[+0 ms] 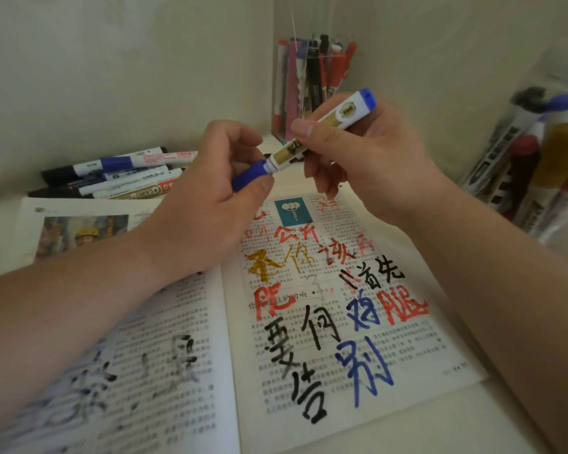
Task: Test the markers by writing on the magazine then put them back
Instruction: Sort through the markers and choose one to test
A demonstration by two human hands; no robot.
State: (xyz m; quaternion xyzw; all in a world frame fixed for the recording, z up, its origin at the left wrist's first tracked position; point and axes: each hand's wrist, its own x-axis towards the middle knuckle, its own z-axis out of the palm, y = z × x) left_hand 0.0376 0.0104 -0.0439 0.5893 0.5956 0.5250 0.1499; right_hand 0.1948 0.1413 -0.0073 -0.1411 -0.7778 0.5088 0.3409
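Note:
Above the open magazine (309, 339) I hold a white and gold marker (335, 121) with a blue end. My right hand (358, 165) grips its barrel. My left hand (210, 198) pinches the blue cap (250, 175), which sits on the marker's lower end. The magazine's right page is covered with handwritten characters in red, gold, black and blue. Grey smudged characters show on the left page.
A pile of loose markers (118, 175) lies on the table behind the magazine at the left. A clear holder of markers (312, 83) stands in the back corner. A clear bag of markers (535, 165) lies at the right edge.

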